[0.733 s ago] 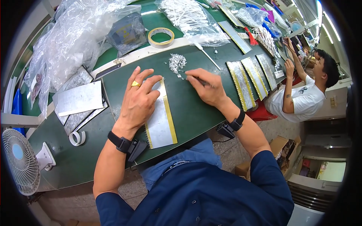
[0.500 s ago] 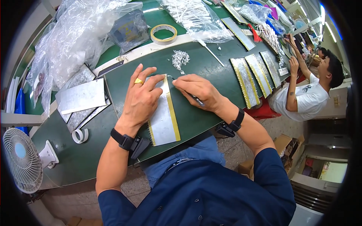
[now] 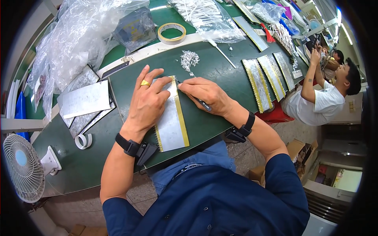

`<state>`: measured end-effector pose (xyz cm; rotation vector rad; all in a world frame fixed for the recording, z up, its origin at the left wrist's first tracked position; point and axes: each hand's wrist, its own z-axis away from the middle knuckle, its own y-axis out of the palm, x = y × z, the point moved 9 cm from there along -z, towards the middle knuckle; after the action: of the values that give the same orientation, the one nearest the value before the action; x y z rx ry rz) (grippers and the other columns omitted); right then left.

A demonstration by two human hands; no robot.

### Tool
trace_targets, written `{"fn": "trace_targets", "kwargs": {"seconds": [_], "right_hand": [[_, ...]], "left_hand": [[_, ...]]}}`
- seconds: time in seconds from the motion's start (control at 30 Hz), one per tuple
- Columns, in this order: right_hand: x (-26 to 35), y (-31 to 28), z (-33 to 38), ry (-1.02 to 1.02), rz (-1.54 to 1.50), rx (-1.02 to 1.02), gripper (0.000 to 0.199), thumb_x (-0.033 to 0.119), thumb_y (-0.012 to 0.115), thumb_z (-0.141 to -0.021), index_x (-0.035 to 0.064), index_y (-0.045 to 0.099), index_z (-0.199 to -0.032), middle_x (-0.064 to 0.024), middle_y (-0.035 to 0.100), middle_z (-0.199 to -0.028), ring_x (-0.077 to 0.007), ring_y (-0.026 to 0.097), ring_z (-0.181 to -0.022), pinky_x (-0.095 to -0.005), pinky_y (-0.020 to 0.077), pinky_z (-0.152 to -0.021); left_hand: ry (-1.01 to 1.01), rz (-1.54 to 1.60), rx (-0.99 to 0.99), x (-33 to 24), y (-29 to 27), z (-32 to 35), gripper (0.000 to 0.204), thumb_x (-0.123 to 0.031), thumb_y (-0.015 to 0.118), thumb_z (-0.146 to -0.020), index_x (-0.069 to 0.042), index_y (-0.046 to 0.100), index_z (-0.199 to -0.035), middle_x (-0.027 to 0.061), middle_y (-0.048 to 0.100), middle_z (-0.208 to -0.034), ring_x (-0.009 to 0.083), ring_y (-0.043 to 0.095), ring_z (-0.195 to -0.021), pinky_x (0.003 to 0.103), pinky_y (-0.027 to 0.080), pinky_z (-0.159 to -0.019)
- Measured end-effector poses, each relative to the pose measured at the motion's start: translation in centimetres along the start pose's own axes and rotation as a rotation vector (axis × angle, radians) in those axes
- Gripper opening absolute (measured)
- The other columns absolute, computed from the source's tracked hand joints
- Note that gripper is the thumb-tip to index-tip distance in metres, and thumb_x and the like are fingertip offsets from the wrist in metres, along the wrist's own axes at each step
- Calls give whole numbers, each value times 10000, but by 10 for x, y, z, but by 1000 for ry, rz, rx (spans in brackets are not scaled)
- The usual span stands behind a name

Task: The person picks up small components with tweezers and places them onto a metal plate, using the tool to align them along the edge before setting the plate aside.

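A silver metal plate [image 3: 173, 128] with yellow tape along its long sides lies on the green table below my hands. Tiny pieces stick out in a row along its left edge and at its far end. My left hand [image 3: 149, 98], a gold ring on one finger, rests over the plate's left side with fingers apart, one fingertip touching the far end. Pinched in my right hand [image 3: 206, 94] are dark-handled tweezers [image 3: 204, 105], their thin tip close to the plate's far right corner. Whether the tip grips a piece is too small to tell.
Beyond my hands lies a pile of tiny shiny pieces [image 3: 189, 59]. Several taped plates [image 3: 258, 84] lie at right, bare plates [image 3: 86, 100] at left. A tape roll [image 3: 172, 40], plastic bags [image 3: 86, 35], a white stick [image 3: 223, 54] and a fan [image 3: 23, 167] surround them. A co-worker [image 3: 315, 100] sits at right.
The tweezers' tip has shifted slightly toward me, to the plate's far right corner. My left hand has barely moved. At right, the co-worker's arms have risen.
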<state>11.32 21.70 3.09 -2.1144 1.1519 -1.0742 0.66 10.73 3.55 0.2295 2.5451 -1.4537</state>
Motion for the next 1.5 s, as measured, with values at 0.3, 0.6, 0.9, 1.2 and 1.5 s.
{"fn": "trace_targets", "kwargs": {"seconds": [0.3, 0.6, 0.9, 1.2, 1.5], "right_hand": [[-1, 1, 0, 3, 2, 5, 345, -58, 809, -895, -3, 748, -1230, -175, 777, -1161, -356, 775, -1019, -421, 644, -881], [-1, 1, 1, 9, 4, -3, 335, -62, 806, -898, 0, 751, -1223, -172, 781, -1150, -363, 773, -1011, -422, 645, -877], [-34, -23, 15, 527, -106, -154, 207, 43, 780, -1018, -26, 760, -1212, -121, 793, -1053, -180, 779, -930, -308, 621, -833], [-65, -29, 42, 806, -353, -282, 220, 152, 737, -1090, -38, 764, -1197, -43, 783, -1003, -90, 736, -912, -243, 585, -799], [-68, -27, 50, 870, -334, -250, 203, 156, 736, -1086, -27, 772, -1165, -39, 780, -963, -79, 729, -889, -232, 572, -775]], "left_hand": [[10, 2, 5, -1, 0, 0, 65, -5, 737, -793, -53, 782, -788, 56, 755, -1277, 322, 597, -1413, 557, 352, -1326], [31, 7, 26, -4, 3, -3, 55, -12, 746, -783, -47, 790, -779, 43, 761, -1297, 323, 597, -1416, 557, 344, -1330], [20, 13, 63, -1, 9, -1, 108, 21, 712, -779, -30, 717, -685, 18, 760, -1339, 312, 577, -1447, 569, 303, -1348], [23, -8, -9, -4, -3, -4, 73, 6, 723, -782, -37, 754, -732, 65, 743, -1336, 320, 584, -1421, 554, 353, -1322], [20, 0, 1, -3, -2, -2, 59, 9, 727, -780, -43, 754, -772, 74, 728, -1336, 318, 576, -1428, 556, 352, -1322]]}}
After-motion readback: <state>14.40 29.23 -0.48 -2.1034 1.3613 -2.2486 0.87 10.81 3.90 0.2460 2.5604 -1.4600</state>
